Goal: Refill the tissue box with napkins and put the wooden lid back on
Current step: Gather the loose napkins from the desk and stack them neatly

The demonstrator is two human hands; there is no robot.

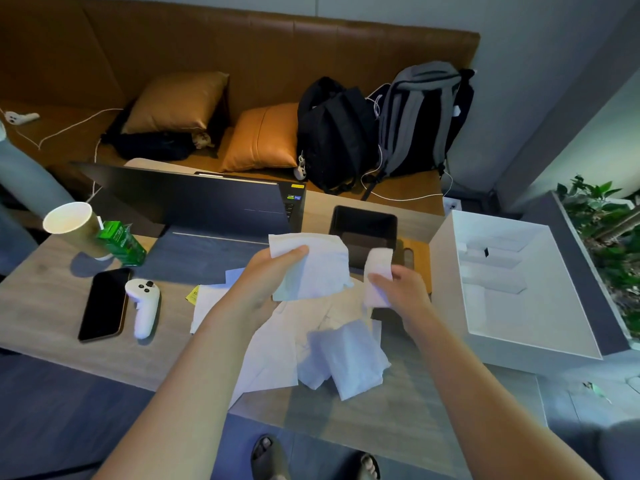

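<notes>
Holding napkins above mid-table: left hand [266, 275] grips a large unfolded napkin [311, 268], thumb curled over its top edge; right hand [401, 292] has its fingers clamped on a small folded napkin [378, 275]. Both are raised at frame centre, well clear of the loose napkin pile [332, 351] lying on the table [48, 299] just below the hands. Tissue box [363, 233], dark and open-topped, sits just behind the hands, right of centre, partly hidden by both held napkins. Wooden lid [417, 261] lies flat beside the box on its right, mostly covered by the right hand.

Around: open laptop [194, 202] behind the left hand, upper centre. Phone [104, 303] and white controller [143, 306] side by side at left. Paper cup [74, 226] and green carton [121, 242] touching, further left. Large white open carton box [512, 289] at right edge of table, close to the lid. Sofa [242, 64] behind with cushions [259, 136] and two backpacks [381, 129]. Plant [606, 216] far right. Sandalled feet [266, 455] at bottom.
</notes>
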